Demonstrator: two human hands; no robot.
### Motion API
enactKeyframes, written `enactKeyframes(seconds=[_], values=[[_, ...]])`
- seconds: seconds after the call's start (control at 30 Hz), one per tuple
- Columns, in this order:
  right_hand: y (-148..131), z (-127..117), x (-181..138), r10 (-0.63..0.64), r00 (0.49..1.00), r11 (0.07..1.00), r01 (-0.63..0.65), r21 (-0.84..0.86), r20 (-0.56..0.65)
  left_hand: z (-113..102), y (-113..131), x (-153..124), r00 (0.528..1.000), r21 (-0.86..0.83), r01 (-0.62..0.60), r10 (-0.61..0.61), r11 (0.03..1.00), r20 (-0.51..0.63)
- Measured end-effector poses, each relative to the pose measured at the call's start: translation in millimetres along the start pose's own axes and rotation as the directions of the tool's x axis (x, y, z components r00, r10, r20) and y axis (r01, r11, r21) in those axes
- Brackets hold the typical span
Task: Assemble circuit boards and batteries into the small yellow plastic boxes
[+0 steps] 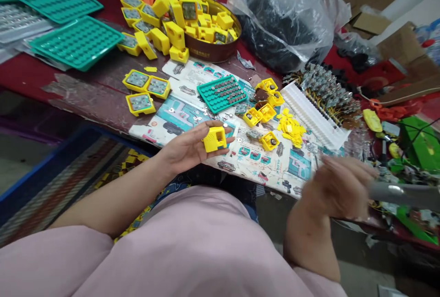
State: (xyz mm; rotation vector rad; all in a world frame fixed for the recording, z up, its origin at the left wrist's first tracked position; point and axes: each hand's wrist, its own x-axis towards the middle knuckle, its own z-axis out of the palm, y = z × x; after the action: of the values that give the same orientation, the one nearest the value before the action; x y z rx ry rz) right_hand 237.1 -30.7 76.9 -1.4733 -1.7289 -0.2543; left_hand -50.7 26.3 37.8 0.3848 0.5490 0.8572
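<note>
In my left hand (192, 145) lies a small yellow plastic casing (215, 139), gripped between thumb and fingers over the table's front edge. A square opening and a patch of tiny holes show on it. My right hand (340, 189), smeared by motion, is curled at the right around a grey cylindrical tool (405, 195); the tip of the tool cannot be made out. Beyond my left hand, a green tray (222, 94) carries rows of small round metal parts. Several open yellow casings (266, 112) stand to its right, near a heap of small yellow pieces (291, 128).
A round tin (213, 49) overflows with yellow casings. Other green trays (75, 42) lie at the left. A clear plastic bag (288, 17) with dark contents stands behind. Wired metal parts (326, 88) pile up beside a white ridged strip (312, 116). Printed card (206, 72) covers the tabletop.
</note>
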Motion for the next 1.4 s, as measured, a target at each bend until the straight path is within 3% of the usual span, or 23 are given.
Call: enactKeyframes(seconds=[0.03,0.1,0.17,0.27,0.4,0.63,0.73,0.87,1.0,1.13,1.4], values=[[-7,20,11,-0.091,0.996,0.995,0.091,0.044,-0.011,-1,3,-1,0.999,-0.037,-0.002,0.000,0.999,-0.050],[-15,64,37,-0.267,0.960,0.955,0.253,0.158,0.080,-1,6,-1,0.986,-0.086,-0.026,0.012,0.996,-0.164],[-18,106,62,-0.318,0.921,0.945,0.288,0.157,0.224,1,10,-1,0.964,-0.114,-0.069,0.037,0.991,-0.263],[-21,149,89,-0.217,0.855,0.969,0.246,0.001,0.471,5,17,-1,0.935,-0.130,-0.123,0.071,0.984,-0.348],[-30,172,105,-0.076,0.757,0.970,0.208,-0.129,0.649,5,25,-2,0.915,-0.135,-0.156,0.091,0.979,-0.394],[-34,177,115,0.038,0.692,0.978,0.123,-0.170,0.721,-1,29,-5,0.943,-0.160,-0.137,0.079,0.978,-0.325],[-38,168,114,-0.010,0.741,0.994,0.082,-0.077,0.671,-3,29,-4,0.944,-0.142,-0.142,0.091,0.980,-0.318],[-59,139,95,-0.201,0.814,0.952,0.032,0.303,0.545,-6,29,-3,0.948,-0.101,-0.142,0.106,0.985,-0.300],[-80,118,70,-0.449,0.787,0.855,0.240,0.459,0.424,-9,25,-1,0.969,-0.010,-0.126,0.121,0.992,-0.217],[-85,116,57,-0.563,0.738,0.824,0.468,0.320,0.371,-12,22,-2,0.985,0.101,-0.084,0.098,0.991,-0.140],[-87,108,42,-0.683,0.637,0.701,0.709,0.073,0.358,-20,17,-1,0.985,0.282,-0.093,0.130,0.955,-0.117]])
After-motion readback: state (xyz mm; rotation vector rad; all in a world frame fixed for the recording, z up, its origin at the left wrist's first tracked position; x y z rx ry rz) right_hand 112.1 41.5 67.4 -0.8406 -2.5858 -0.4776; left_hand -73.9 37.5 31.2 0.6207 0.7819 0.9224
